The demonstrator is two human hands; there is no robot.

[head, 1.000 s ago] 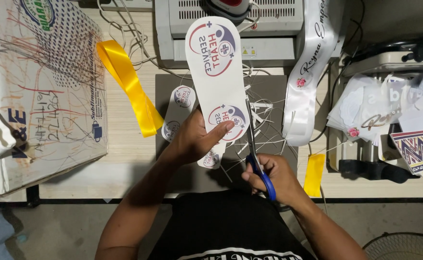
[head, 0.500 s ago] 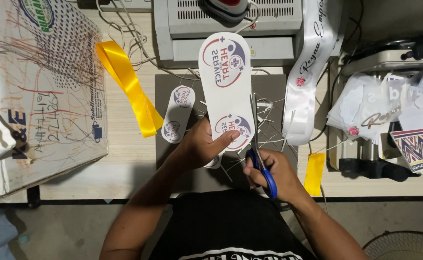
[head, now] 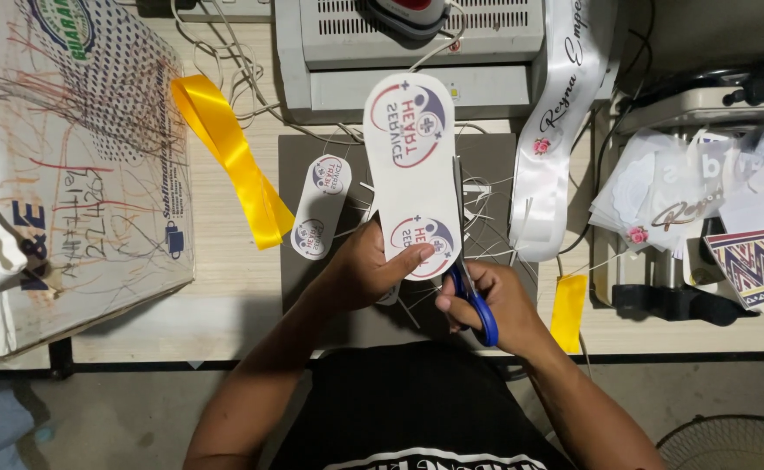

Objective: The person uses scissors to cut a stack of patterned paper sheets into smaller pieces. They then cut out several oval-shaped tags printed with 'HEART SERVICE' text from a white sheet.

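At the centre of the frame we hold a long white printed cutout with rounded ends [head: 413, 174], one round red-and-blue emblem near its top and another near its bottom. Our left hand [head: 371, 268] is closed on its lower end, thumb laid across the lower emblem. Our right hand [head: 486, 300] is closed through the blue handles of the scissors [head: 467, 261], whose blades run up along the cutout's right edge.

The cutout stands straight up from the grip without drooping, so we judge it light but fairly stiff, like laminated sheet, smooth and probably a little slippery. It is best pinched flat near the lower end, clear of the cutting edge, as it is held here.

Compared with half a second ago, the cutout has turned slightly and now stands more upright. The scissors remain against its right edge, and the left hand has kept its grip.

Just left of it a smaller cutout with two emblems [head: 321, 205] lies on the grey cutting mat [head: 299, 278], among thin white offcut strips [head: 482, 218]. Further out on the desk [head: 225, 296] lie a yellow ribbon [head: 234, 161] at upper left, a white satin sash [head: 556, 130] at right, a laminating machine [head: 408, 52] at the top, and a scribbled cardboard box [head: 77, 157] at far left.
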